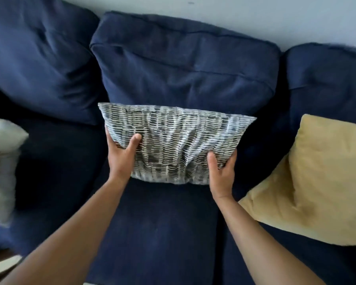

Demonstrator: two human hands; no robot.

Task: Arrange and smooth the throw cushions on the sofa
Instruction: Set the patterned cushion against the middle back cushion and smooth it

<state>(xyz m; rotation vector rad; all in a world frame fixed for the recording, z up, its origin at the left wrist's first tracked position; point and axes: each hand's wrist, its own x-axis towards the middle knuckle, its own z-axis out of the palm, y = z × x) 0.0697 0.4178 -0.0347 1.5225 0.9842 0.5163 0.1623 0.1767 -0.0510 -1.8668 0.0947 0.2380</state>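
- Patterned cushion point(174, 140): stands on the sofa point(158, 223) middle seat, leaning toward the centre back cushion point(183, 64); fabric creased.
- Left hand point(122, 155) and right hand point(221, 171): each clasps a lower side of the patterned cushion.
- Yellow cushion point(321, 177): right of it, lying askew.
- White cushion point(2, 161): left of it, partly out of frame.
- Judgement: centre placement nearly done; smoothing and both side cushions remain.

The white cushion point(2, 161) is cut by the left edge and blurred; the yellow cushion point(321, 182) is cut by the right edge.
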